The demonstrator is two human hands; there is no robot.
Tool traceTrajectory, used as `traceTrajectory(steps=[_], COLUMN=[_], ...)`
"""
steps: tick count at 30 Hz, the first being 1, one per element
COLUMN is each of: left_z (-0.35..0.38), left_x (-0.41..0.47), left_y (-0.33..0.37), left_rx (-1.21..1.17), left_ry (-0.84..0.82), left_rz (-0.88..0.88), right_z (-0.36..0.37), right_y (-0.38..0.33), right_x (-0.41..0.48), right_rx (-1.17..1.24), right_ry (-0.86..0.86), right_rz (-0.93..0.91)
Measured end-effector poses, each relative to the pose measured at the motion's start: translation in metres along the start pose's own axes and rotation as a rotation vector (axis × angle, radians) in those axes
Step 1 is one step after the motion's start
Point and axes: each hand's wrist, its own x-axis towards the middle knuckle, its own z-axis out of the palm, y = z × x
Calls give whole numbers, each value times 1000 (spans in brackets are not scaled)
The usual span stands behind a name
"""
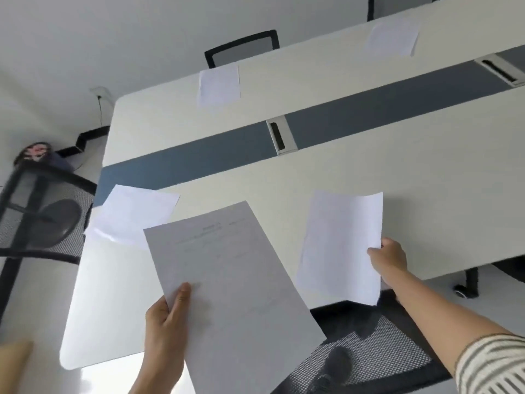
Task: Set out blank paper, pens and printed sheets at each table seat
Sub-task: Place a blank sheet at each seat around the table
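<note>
White counter point(369, 172): long top that carries every laid sheet; all places below are read from its grey strip point(199, 163), which runs down the middle.
Near chair point(369, 359): black mesh, tucked in on the person's side of the strip, right below the sheet now going down; it is in the way of stepping closer.
End chair point(42, 217): black mesh, past the strip's left end.
Far chair point(241, 48): on the far side of the strip.
Printed sheets point(227, 280): held up on the near side of the strip, faint print at the top, hiding part of the counter.
Single sheet point(338, 243): near side of the strip, to the right, low over the counter with its bottom corner hanging past the edge; whether it touches cannot be told.
Laid sheets: one near the strip's left end point(133, 211), two across the strip point(218, 85) point(392, 36).
Left hand point(164, 322): grips the printed sheets at their lower left, thumb on top.
Right hand point(389, 257): pinches the single sheet's right edge.
Cable hatch point(281, 136): set in the strip.
Pens: none in view.
Risk: let go with that overhang, the single sheet could slide onto the near chair; a loose left grip could fan the printed sheets out.
</note>
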Motion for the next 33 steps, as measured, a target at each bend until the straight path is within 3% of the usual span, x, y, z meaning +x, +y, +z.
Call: traceTrajectory(steps=[4,8,12,15,19,27,33], left_z=[-2,10,35,66,115,209,314], left_x=[-8,-6,-4,-8,-38,-110,-184], left_y=[-6,2,16,20,23,15,-3], left_rx=[-17,15,17,42,92,188,234], left_ry=[-8,-159,-397,-587,-778,-989,-1015], left_rz=[-20,12,47,65,90,118,163], right_z=[-10,-32,-55,-75,-109,-191,-271], right_y=[-5,-16,-18,-9,23,109,187], right_x=[-6,-46,-121,-183,-231,-247,-211], right_rx=[-110,-112,212,470,614,948,823], right_ry=[-36,-15,-73,-185,-248,-153,-52], right_rz=[-31,-72,-162,-129,-51,56,28])
